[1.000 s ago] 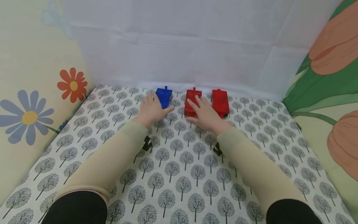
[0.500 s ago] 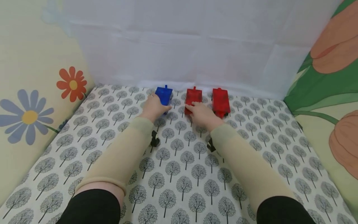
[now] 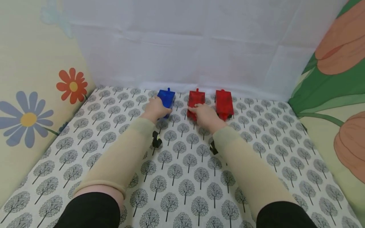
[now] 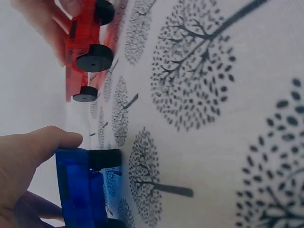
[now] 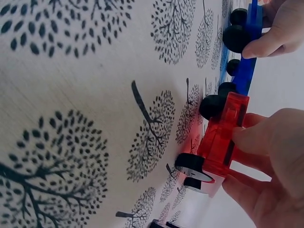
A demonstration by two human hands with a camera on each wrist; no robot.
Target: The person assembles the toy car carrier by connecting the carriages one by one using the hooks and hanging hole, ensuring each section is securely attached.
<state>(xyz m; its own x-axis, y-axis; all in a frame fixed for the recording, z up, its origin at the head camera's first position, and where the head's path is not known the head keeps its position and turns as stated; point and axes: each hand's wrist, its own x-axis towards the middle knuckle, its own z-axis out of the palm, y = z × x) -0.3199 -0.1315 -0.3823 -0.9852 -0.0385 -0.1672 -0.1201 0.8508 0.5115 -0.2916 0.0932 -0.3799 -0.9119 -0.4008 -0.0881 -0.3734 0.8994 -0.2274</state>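
Observation:
A translucent blue toy car with black wheels stands on the tree-print cloth near the back wall. My left hand grips it from the near left, the thumb on one side and fingers behind. To its right is a translucent red toy car, its black wheels showing in the right wrist view. My right hand holds this car between thumb and fingers. Each car has a small peg pointing at the wall.
A second red toy car stands just right of my right hand. White cloth hangs close behind the cars. Flower-print panels border both sides of the table cloth.
Both hands have come down from spread fingers over the cars to gripping them: the left the blue car, the right the middle red one. The cars have stayed about in place.

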